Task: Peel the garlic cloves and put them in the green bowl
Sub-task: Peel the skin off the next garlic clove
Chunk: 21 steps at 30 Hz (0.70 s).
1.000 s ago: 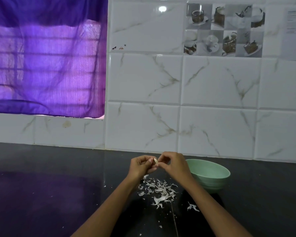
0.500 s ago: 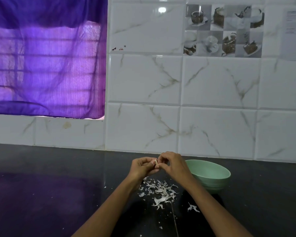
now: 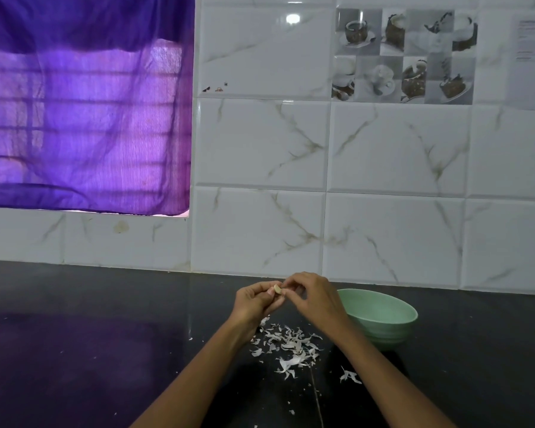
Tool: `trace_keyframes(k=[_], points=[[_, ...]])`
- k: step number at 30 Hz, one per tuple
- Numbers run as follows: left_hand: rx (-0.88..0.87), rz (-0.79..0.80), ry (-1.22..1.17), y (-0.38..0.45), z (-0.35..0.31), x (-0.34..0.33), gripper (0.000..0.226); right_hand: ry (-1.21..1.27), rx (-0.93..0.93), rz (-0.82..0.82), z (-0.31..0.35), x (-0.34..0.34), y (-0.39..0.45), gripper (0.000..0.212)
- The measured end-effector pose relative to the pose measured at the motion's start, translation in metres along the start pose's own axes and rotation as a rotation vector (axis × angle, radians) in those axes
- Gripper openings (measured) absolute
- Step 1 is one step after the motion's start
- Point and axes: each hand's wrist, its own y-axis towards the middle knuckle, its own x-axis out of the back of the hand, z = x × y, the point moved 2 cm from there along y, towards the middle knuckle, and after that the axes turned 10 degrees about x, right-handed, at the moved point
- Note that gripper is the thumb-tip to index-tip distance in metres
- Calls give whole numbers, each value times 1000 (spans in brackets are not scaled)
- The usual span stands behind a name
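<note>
A small pale garlic clove [image 3: 277, 288] is held up above the black counter between both hands. My left hand [image 3: 254, 304] pinches it from the left with curled fingers. My right hand [image 3: 314, 296] pinches it from the right, fingertips at its top. The green bowl [image 3: 383, 319] stands on the counter just right of my right hand; its contents are hidden from this angle. A pile of white garlic peels [image 3: 288, 344] lies on the counter under the hands.
The black counter [image 3: 90, 350] runs left and right, backed by a white marble-tiled wall [image 3: 322, 180]. A purple curtain [image 3: 84, 118] covers a window at upper left. A stray peel [image 3: 348, 375] lies near my right forearm.
Both hands stay together on the clove; the fingers have shifted slightly as they work its skin. The bowl and peel pile have not moved.
</note>
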Motion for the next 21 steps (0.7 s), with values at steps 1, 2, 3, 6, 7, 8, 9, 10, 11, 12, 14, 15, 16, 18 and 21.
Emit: trace_keyframes(k=[1,2,3,6,7,8,9,10,11,12,14,15,16,18,21], points=[[-1,-4,23,0,0,0,19,-34,3,17,2,-1,-1,14],[-5,-7,45,1,1,1,17,-62,4,23,3,-2,-1,15],[-11,-6,65,1,1,1,16,-81,0,20,3,-2,-2,15],[-43,-7,104,2,2,1,12,-137,-2,9,4,-2,-2,17],[-49,-12,107,2,2,1,12,-156,5,14,4,-1,-2,18],[-54,-19,107,3,2,1,11,-175,18,26,6,-1,-1,19],[-55,-26,106,3,3,2,10,-197,29,43,7,0,-1,21],[-54,-32,106,3,3,2,10,-221,40,58,8,0,-1,22],[-54,-35,108,2,3,2,10,-250,52,74,9,1,0,23],[-54,-37,113,2,3,2,11,-285,68,91,10,1,0,24],[-57,-44,125,2,3,2,11,-349,99,126,13,-1,0,27],[-58,-47,128,2,3,2,11,-366,106,136,14,-1,0,27],[-59,-49,131,2,3,1,11,-372,109,139,15,-2,-1,28],[-62,-50,141,0,3,1,11,-367,108,124,15,-3,-1,28],[-64,-47,146,0,4,1,12,-320,80,88,13,-6,-3,24]])
